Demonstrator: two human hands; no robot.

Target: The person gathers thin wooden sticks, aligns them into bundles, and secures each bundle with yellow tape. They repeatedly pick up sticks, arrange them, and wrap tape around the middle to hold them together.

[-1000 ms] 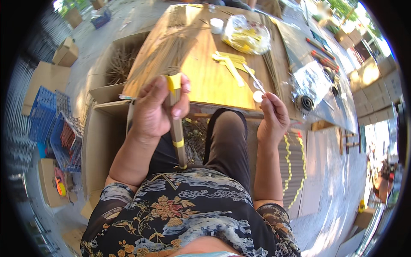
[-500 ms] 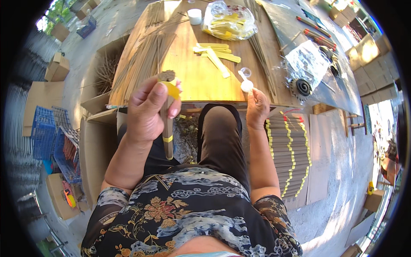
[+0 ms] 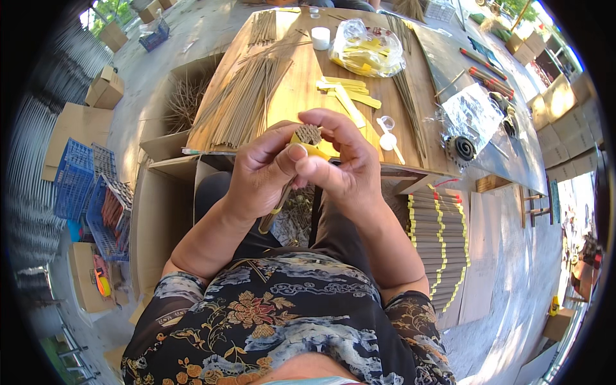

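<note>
Between my hands, over my lap, is a bundle of thin brown sticks [image 3: 308, 133], its cut ends facing up and its lower end slanting toward my lap. My left hand [image 3: 256, 173] is closed round the bundle, thumb near the top. A yellow paper strip [image 3: 314, 151] lies round the bundle just below the top. My right hand [image 3: 350, 167] curls over the far side, its thumb and fingers pressing at the strip; part of the grip is hidden. A small white spoon-like tool [image 3: 388, 141] rests on the table's near edge, beside a clear ring.
On the wooden table [image 3: 298, 83] are loose brown sticks [image 3: 247, 102], yellow strips [image 3: 350, 96], a white cup [image 3: 320, 38] and a bag of strips [image 3: 369, 54]. Banded bundles [image 3: 439, 250] lie at lower right. Cardboard boxes [image 3: 163, 224] and blue crates [image 3: 77, 186] stand at left.
My right hand has left the white tool on the table and come to the bundle. My left hand has moved right with the bundle. The strip's free end now lies against it.
</note>
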